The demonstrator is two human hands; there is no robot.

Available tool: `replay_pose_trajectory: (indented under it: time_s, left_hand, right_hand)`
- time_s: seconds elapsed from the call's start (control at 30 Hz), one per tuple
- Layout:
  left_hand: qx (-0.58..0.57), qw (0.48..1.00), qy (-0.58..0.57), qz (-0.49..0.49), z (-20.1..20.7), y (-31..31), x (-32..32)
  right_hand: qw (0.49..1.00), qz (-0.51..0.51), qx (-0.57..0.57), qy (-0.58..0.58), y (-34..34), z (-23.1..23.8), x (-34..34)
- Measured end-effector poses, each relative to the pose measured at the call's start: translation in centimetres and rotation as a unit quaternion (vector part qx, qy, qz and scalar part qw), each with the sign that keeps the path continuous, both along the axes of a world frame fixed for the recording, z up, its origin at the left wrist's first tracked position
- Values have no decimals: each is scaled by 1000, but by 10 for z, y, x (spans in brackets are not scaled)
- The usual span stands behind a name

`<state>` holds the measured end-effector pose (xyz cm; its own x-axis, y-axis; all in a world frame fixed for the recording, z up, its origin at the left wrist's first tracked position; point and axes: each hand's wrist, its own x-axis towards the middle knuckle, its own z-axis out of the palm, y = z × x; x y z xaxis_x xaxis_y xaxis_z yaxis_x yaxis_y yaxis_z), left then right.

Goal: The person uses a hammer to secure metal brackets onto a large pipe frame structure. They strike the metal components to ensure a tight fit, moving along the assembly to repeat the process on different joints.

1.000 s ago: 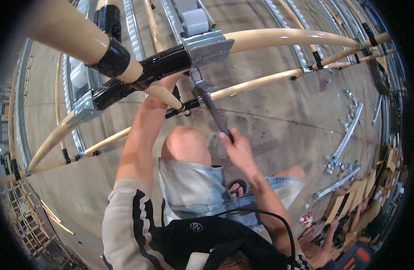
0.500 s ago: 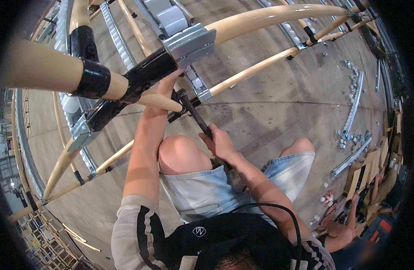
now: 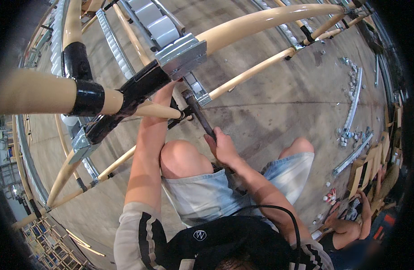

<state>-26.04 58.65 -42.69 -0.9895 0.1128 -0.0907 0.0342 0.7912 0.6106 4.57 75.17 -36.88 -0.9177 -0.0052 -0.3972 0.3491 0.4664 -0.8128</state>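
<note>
My right hand (image 3: 225,146) is closed on the handle of a dark wrench-like tool (image 3: 199,114) whose head sits at a black joint (image 3: 182,114) of the cream pipe frame. My left hand (image 3: 164,92) reaches up under a black clamp (image 3: 141,87) and a shiny metal bracket (image 3: 182,55); its fingers are hidden behind them. A thick cream pipe (image 3: 33,92) with a black sleeve (image 3: 87,96) crosses close to the camera at left. My bare knee (image 3: 182,157) shows below the tool.
Roller tracks (image 3: 155,20) run along the frame's top. More cream pipes (image 3: 270,18) stretch right. Loose metal rails (image 3: 355,110) and small fittings lie on the concrete floor at right. Another person's hand (image 3: 346,225) works at lower right, near wooden pieces.
The view shifted, bringing the thick pipe and black sleeve closer at left. My right hand swung the tool handle toward my knee while the left hand stayed at the clamp.
</note>
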Motion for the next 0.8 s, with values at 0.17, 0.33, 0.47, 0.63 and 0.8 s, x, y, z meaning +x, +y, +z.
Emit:
replay_pose_trajectory:
  time_s: [0.17,0.33,0.47,0.63,0.8]
  left_hand:
    - [181,982,24,42,-14,32,3]
    - [113,990,16,-78,-72,-113,-53]
    - [149,984,-63,-73,-62,36,-18]
    - [146,986,-51,-59,-28,29,-19]
    - [155,985,-52,-55,-26,19,-7]
  right_hand:
    - [997,-22,-71,16,45,6,12]
    - [992,-48,-23,116,14,49,-10]
    - [991,-84,90,49,67,18,-14]
    - [994,-45,77,66,51,6,-15]
    - [994,-40,82,62,51,7,-14]
